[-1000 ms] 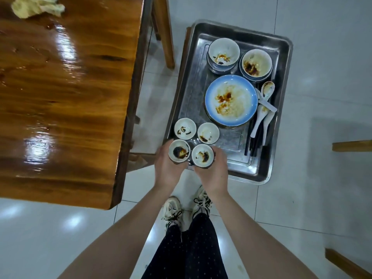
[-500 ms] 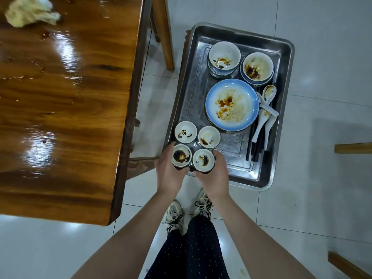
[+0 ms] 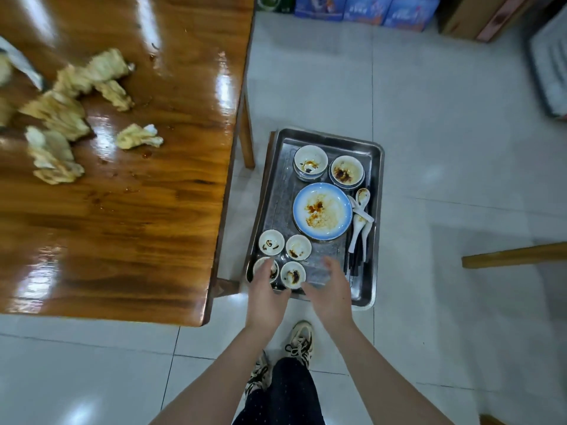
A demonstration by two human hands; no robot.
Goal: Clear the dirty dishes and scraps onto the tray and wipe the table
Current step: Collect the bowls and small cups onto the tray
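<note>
The wooden table (image 3: pixel 138 225) fills the left side, and its tabletop is shiny. Crumpled yellowish paper scraps (image 3: pixel 70 105) lie near its far left edge, and one smaller piece (image 3: pixel 139 139) lies a little apart from them. The metal tray (image 3: pixel 277 191) stands lower, just beside the right edge of the table.

In the tray, the blue-rimmed plate (image 3: pixel 322 211) is in the middle and two dirty bowls (image 3: pixel 310 161) are at the far edge. Four small sauce dishes (image 3: pixel 298 247) are in the near left corner. White spoons (image 3: pixel 359 222) and dark chopsticks (image 3: pixel 356 262) lie along the right edge.

The left hand (image 3: pixel 265 296) is over the nearest left dish with relaxed fingers and grips nothing. The right hand (image 3: pixel 328 292) is spread over the near edge and holds nothing.
</note>
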